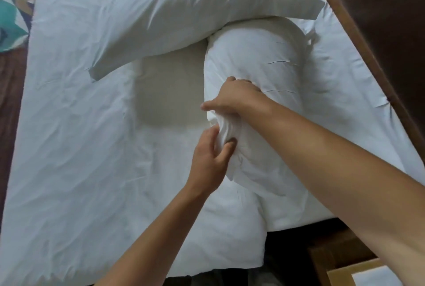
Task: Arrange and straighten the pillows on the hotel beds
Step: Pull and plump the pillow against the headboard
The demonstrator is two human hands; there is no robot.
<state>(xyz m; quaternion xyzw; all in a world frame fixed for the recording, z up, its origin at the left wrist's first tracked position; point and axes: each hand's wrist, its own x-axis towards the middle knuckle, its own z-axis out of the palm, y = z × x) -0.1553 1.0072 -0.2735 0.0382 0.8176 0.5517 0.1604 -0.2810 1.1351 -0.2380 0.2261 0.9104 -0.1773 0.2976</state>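
Pillow (257, 67) edge bunched in both hands' curled fingers (226, 147), second pillow (184, 10) overlapping its far end

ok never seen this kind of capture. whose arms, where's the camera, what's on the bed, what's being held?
No robot here: these are a person's two bare arms. The single picture comes from a wide-angle camera worn on the person's head, looking forward and down, so the arms reach in from the bottom edge.

Below is a bed covered by a white sheet, with a dark headboard along the right. Two white pillows lie on it. The far pillow lies slanted across the top, its end resting over the near pillow.

The left hand pinches bunched pillowcase fabric at the near pillow's lower end. The right hand grips the same pillow just above. A patterned teal fabric shows at the left edge.
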